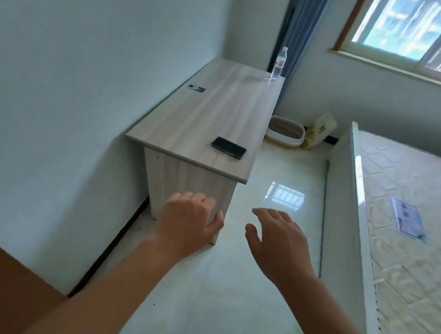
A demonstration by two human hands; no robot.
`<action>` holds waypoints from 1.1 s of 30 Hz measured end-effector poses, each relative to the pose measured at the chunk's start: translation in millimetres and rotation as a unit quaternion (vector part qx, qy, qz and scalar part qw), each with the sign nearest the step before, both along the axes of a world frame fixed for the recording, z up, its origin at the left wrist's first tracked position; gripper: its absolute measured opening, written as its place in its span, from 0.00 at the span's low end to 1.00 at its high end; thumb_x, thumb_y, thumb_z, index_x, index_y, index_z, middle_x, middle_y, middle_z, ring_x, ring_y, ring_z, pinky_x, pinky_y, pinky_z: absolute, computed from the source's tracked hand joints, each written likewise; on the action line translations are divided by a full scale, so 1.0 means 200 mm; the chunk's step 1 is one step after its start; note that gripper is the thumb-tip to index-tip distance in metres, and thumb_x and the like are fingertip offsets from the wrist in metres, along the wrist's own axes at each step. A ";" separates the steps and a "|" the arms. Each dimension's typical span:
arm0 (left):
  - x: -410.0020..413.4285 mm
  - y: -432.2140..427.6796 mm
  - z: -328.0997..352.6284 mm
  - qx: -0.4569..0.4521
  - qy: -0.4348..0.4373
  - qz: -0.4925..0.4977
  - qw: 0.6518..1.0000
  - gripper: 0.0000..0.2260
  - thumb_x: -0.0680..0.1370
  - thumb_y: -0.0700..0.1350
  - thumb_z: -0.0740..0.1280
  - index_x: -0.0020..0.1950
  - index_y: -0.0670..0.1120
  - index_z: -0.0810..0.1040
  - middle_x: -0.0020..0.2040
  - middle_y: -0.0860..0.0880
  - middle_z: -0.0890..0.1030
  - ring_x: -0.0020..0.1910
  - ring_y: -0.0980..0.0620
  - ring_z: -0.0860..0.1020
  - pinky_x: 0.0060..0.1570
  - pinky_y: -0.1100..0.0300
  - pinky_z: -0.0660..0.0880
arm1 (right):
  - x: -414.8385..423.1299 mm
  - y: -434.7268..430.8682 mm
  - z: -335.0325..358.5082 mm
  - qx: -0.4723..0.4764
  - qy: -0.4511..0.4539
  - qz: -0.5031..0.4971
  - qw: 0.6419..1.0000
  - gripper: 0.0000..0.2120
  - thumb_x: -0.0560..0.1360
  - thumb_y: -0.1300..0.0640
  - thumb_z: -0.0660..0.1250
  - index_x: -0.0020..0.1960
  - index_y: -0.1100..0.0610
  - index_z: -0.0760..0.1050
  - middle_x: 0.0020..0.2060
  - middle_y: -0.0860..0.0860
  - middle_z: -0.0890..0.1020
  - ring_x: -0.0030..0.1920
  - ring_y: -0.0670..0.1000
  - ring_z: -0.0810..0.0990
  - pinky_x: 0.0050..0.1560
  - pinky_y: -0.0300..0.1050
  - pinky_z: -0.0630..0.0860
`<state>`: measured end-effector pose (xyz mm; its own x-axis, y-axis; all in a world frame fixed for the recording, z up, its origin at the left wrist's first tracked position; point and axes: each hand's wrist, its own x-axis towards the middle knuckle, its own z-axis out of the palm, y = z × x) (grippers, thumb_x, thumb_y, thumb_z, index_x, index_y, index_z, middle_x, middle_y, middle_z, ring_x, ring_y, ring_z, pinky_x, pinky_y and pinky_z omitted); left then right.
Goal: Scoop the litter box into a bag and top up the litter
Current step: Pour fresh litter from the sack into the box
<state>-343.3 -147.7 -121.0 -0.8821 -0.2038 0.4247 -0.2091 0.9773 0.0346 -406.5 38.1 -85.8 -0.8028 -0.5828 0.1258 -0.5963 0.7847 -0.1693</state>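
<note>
A white oval litter box (pixel 284 136) with brownish litter sits on the floor far ahead, in the corner under the window, partly hidden by the desk. A yellow and white litter bag (pixel 320 131) leans against the wall right beside it. My left hand (pixel 189 221) and my right hand (pixel 278 239) are stretched out in front of me, palms down, fingers relaxed, holding nothing. Both hands are far from the box.
A light wooden desk (pixel 210 118) stands along the left wall with a black phone (pixel 228 147) and a water bottle (pixel 279 63) on it. A bed with a bare mattress (pixel 419 229) fills the right side. A glossy tiled aisle (pixel 276 193) runs between them.
</note>
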 end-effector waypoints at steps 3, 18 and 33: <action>-0.24 0.01 0.05 0.006 0.005 -0.044 0.999 0.19 0.77 0.56 0.55 0.39 0.45 0.79 0.32 0.48 0.78 0.28 0.46 0.75 0.32 0.57 0.70 | -0.15 0.05 0.03 -0.008 0.008 -0.048 0.999 0.19 0.79 0.47 0.62 0.67 0.52 0.76 0.63 0.47 0.80 0.64 0.51 0.76 0.62 0.47 0.73; -1.34 0.21 0.12 -0.013 -0.022 -0.084 0.996 0.22 0.79 0.58 0.53 0.46 0.47 0.82 0.35 0.52 0.79 0.30 0.52 0.75 0.33 0.56 0.76 | -1.19 0.27 -0.02 -0.061 -0.015 -0.115 0.991 0.20 0.80 0.47 0.61 0.69 0.52 0.74 0.64 0.47 0.79 0.65 0.50 0.75 0.62 0.45 0.71; -2.31 0.27 0.13 0.028 -0.033 -0.090 0.995 0.23 0.80 0.59 0.52 0.53 0.46 0.82 0.43 0.51 0.84 0.36 0.54 0.79 0.40 0.57 0.80 | -2.23 0.31 -0.01 -0.068 -0.018 -0.079 0.994 0.20 0.81 0.47 0.60 0.69 0.52 0.73 0.64 0.48 0.80 0.64 0.51 0.76 0.61 0.45 0.72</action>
<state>-804.7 -92.8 -95.3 -0.9320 -0.0611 0.3571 -0.0339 0.9961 0.0818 -853.0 100.2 -87.9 -0.8888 -0.4278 0.1647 -0.4583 0.8366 -0.3001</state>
